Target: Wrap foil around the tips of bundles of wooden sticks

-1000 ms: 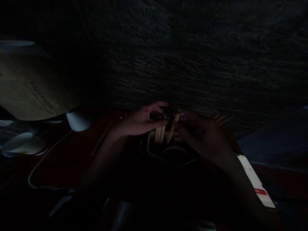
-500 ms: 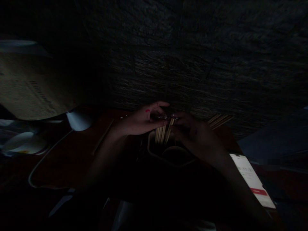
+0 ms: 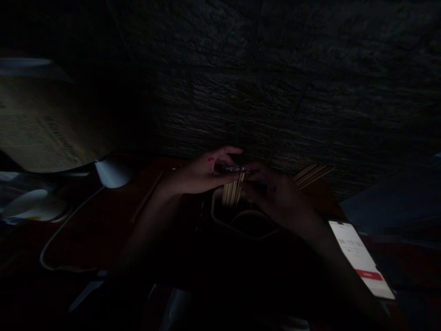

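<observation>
In the dim light, my left hand (image 3: 203, 172) is closed around the upper ends of several thin wooden chopsticks (image 3: 230, 194). Shiny tips show between its thumb and fingers. My right hand (image 3: 277, 188) comes in from the other side, its fingers pinched at the top of a chopstick on the bundle's right edge. Below both hands stands a dark container (image 3: 215, 216) with a pale rim, and the lower ends of the chopsticks reach down into its opening. A curved inner edge shows inside the container; its bottom is too dark to see.
More chopsticks (image 3: 313, 174) lie to the right by the stone-textured wall (image 3: 220, 101). A lit phone (image 3: 360, 259) rests on the right. Leftward are a single stick (image 3: 147, 196), a white cone-shaped object (image 3: 112, 172), a cable (image 3: 57, 236), a white cup (image 3: 25, 207) and a large brown bag (image 3: 44, 124).
My right hand has moved slightly left, bringing its chopstick from a slant beside the bundle to lie against it. My left hand has hardly moved.
</observation>
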The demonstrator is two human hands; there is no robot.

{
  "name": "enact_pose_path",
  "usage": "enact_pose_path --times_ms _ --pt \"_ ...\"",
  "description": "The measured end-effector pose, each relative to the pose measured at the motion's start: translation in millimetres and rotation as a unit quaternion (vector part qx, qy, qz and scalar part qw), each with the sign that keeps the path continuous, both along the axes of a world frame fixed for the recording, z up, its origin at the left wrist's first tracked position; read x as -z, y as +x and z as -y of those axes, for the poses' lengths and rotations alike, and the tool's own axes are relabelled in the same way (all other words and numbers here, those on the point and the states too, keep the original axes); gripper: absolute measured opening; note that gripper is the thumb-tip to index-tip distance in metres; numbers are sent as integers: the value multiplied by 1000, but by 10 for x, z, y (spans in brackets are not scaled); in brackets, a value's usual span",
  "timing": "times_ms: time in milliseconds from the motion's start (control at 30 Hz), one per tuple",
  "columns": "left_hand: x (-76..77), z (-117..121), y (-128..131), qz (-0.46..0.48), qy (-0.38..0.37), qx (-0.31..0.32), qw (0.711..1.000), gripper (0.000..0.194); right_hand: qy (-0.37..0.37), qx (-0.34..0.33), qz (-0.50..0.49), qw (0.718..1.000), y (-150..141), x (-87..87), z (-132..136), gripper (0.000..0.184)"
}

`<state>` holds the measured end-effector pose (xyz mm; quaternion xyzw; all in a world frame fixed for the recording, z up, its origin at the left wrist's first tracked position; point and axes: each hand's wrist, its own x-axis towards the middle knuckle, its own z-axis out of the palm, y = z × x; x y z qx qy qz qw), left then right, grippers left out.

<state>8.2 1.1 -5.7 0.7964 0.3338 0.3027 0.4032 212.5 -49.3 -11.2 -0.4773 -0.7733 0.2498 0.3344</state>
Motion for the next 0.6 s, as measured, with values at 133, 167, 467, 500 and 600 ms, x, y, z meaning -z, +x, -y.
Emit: enact_pose_path --times_ms 133,167,467,500,600 --pt "9 0 -1 12 -5 0 1000 51 -17 -8 -14 1000 1 18 -1 22" --pt "9 0 0 13 -8 1 1000 51 -15 -10 -15 1000 2 21 -3 22" --pt "-22 19 12 0 -8 0 1000 50 1 -4 -6 1000 -13 19 -24 20" --pt "-27 22 13 -4 -10 -4 1000 50 2 -5 -9 1000 -14 23 -24 19" --pt "-39 26 16 -10 -9 -5 1000 50 -10 -7 -11 1000 -12 35 -24 19"
